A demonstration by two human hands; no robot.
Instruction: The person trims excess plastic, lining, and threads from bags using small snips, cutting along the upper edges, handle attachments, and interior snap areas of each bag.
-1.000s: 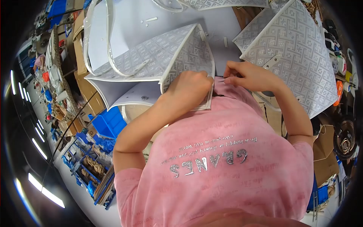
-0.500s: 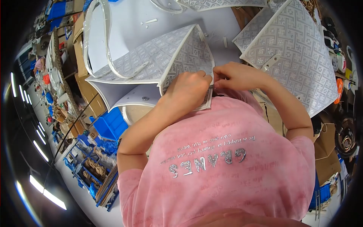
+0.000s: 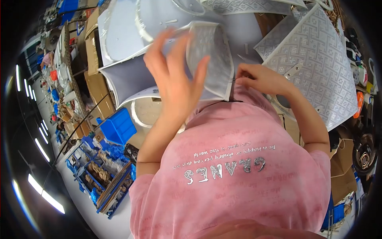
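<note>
A pale silver-grey patterned bag (image 3: 211, 55) with white edging lies on its side, its mouth toward the lower left. My left hand (image 3: 175, 79) is raised in front of it, blurred by motion, with its fingers spread and nothing in them. At the bag's near right corner, my right hand (image 3: 260, 78) has its fingers curled in a pinch. A small dark, thin bit shows at those fingertips, too small to name. Clear-covered white handles (image 3: 139, 20) loop over the bag's far side.
A second patterned bag (image 3: 318, 71) with a snap strap (image 3: 293, 71) stands at right. Small white strips (image 3: 171, 21) lie on the white tabletop (image 3: 240, 28). To the left are a blue bin (image 3: 119, 125), cardboard boxes (image 3: 93, 51) and a blue crate (image 3: 99, 175) with brown pieces.
My left hand has let go of the bag's side and lifted up and left, fingers spreading. The bag has turned, showing more of its end panel. My right hand has shifted slightly right.
</note>
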